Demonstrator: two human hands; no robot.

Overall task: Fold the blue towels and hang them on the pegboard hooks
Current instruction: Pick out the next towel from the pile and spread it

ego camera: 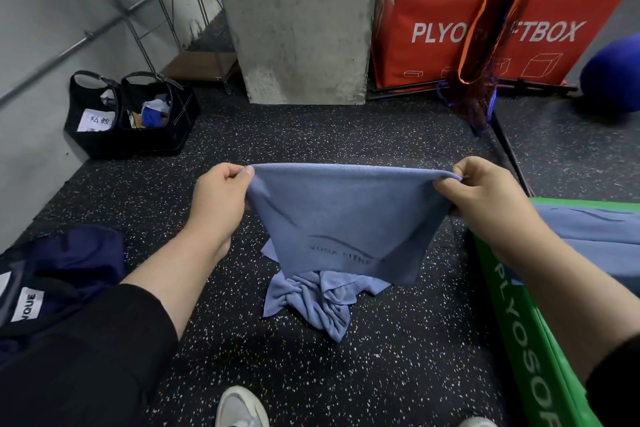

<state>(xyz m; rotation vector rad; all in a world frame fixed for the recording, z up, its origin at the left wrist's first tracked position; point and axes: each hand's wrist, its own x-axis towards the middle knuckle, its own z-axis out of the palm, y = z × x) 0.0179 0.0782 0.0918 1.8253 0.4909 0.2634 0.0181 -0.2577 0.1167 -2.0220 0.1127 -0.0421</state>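
A blue towel (346, 218) with dark lettering hangs stretched between my hands above the speckled floor. My left hand (221, 198) pinches its top left corner and my right hand (485, 198) pinches its top right corner. The towel's lower end lies bunched on the floor (318, 305) under the hanging part. Another blue towel (595, 243) lies flat on the green box at the right, partly behind my right forearm. No pegboard or hooks are in view.
A green plyo box (519, 340) stands at my right, a red plyo box (485, 21) at the back right, a concrete pillar (298, 17) behind the towel. Black bags (131, 114) sit at the back left by a wire shelf. Dark blue clothing (69, 260) lies at the left. My shoe (239, 406) shows at the bottom.
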